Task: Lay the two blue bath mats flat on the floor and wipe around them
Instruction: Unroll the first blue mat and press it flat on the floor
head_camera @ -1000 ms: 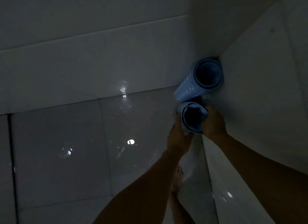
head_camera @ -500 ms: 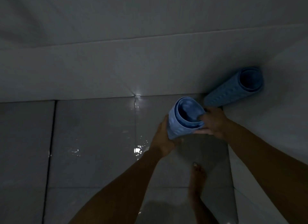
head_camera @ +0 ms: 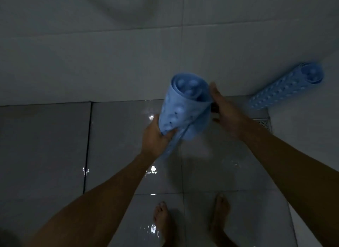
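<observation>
Left hand (head_camera: pixel 156 134) grips rolled mat (head_camera: pixel 185 107); right hand (head_camera: pixel 224 110) steadies it, grip unclear. Rubbery, floppy, likely slippery: hold loose edge.

rolled blue mat (head_camera: pixel 185 107) held, second roll (head_camera: pixel 286 87) cornered

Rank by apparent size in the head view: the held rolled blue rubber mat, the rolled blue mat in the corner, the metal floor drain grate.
1-2. Held rolled blue rubber mat and corner rolled blue mat: similar; the held one is nearer, so unranked.
3. Metal floor drain grate, smallest, partly hidden.
</observation>
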